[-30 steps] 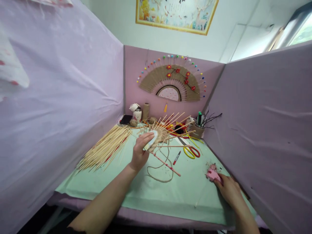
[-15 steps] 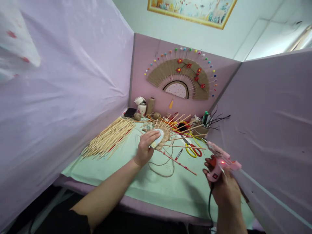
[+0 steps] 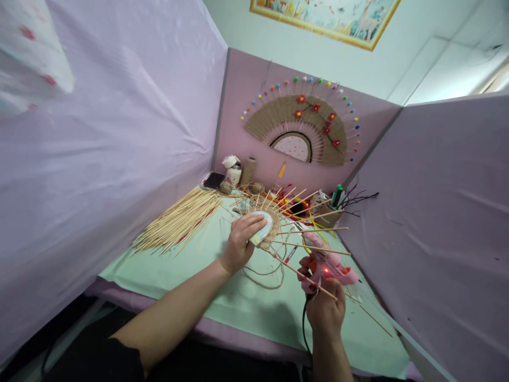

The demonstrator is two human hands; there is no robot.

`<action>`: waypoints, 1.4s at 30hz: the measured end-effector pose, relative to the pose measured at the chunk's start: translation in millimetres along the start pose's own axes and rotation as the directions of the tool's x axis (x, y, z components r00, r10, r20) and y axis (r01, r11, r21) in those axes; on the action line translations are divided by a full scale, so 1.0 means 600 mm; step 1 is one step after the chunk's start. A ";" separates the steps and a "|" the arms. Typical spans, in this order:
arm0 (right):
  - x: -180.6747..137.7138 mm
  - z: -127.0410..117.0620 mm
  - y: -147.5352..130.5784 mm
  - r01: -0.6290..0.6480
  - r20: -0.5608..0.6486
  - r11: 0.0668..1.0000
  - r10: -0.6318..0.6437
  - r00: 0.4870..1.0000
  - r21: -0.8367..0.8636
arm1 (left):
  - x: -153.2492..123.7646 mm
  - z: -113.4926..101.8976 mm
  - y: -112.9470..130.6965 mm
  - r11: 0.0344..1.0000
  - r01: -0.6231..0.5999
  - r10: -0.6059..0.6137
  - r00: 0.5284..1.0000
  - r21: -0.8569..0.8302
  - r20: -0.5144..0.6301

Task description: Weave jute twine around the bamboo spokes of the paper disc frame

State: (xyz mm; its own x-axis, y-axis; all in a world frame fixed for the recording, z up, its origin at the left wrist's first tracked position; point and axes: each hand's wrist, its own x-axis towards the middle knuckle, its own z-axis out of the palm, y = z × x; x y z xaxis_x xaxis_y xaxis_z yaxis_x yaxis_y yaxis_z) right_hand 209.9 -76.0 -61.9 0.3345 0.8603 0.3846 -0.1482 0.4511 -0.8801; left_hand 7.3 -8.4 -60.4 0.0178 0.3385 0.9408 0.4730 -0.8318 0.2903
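Observation:
My left hand (image 3: 239, 241) is closed on a half-made fan (image 3: 267, 227), gripping its pale half-round core. Twine is wrapped round the core, and thin wooden sticks spread out from it to the right. A loose end of twine (image 3: 264, 276) coils on the green mat below. My right hand (image 3: 323, 307) grips a pink hot glue gun (image 3: 326, 269) with a red light lit. Its nozzle points up toward the lower sticks of the fan. A black cord hangs from the gun.
A pile of bamboo sticks (image 3: 181, 220) lies at the left of the green mat (image 3: 178, 268). At the back stand a twine spool (image 3: 248, 171), a small jar (image 3: 234, 173), a pen cup (image 3: 333, 209), and yellow scissors. A finished fan (image 3: 302, 127) hangs on the pink partition. Purple cloth walls close both sides.
My right hand took the glue gun off the mat at the right, lifted it, and has brought it left to the fan's lower sticks. My left hand kept holding the fan.

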 end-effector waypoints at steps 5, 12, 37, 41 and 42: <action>-0.006 0.004 0.011 0.074 -0.005 0.993 -0.075 0.997 -0.088 | -0.001 0.000 0.000 1.000 0.004 -0.004 1.000 0.004 -0.002; -0.018 0.018 0.002 0.210 0.032 0.946 -0.208 0.978 -0.247 | -0.002 0.000 0.000 1.000 -0.002 0.002 1.000 0.014 0.003; -0.024 0.016 0.009 0.215 -0.017 0.939 -0.228 0.974 -0.268 | -0.001 0.001 0.004 1.000 0.006 -0.006 1.000 0.012 -0.007; -0.025 0.016 0.011 0.224 -0.024 0.944 -0.236 0.971 -0.243 | -0.002 0.002 0.003 1.000 0.019 -0.019 1.000 0.023 -0.002; -0.025 0.016 0.012 0.224 -0.026 0.943 -0.238 0.971 -0.247 | -0.002 0.002 0.003 0.999 0.020 -0.020 1.000 0.025 0.000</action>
State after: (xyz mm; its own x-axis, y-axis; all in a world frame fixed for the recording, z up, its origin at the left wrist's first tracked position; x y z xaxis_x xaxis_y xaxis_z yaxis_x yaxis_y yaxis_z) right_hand 195.1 -83.4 -71.4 0.3842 0.7219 0.5756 0.1648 0.5598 -0.8121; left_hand 9.0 -9.8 -61.5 0.0080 0.3553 0.9347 0.4955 -0.8133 0.3049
